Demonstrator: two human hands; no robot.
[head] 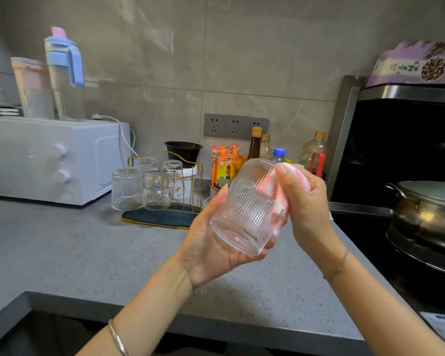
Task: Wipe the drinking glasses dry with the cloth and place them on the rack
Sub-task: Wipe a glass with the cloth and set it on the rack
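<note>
Glass (pixel 244 204), ribbed and clear, is held tilted in the air above the counter (pixel 88 253), thick base lower left, mouth upper right. Left hand (pixel 211 242) cups the base from below, fingers curled round it. Right hand (pixel 303 201) grips a bunched pink-and-white cloth (pixel 280 199) and presses it against the glass near the mouth; can't tell whether the cloth is inside or outside. Gold wire rack (pixel 190 181) stands behind and to the left on the counter, well apart from the held glass. Four glasses sit upside down at its left end: ribbed one (pixel 126 188), patterned one (pixel 156 190), printed one (pixel 174 176), one at the back (pixel 145 164). White oven (pixel 49 158) stands left of the rack, metal pot (pixel 427 209) on the stove far right.
</note>
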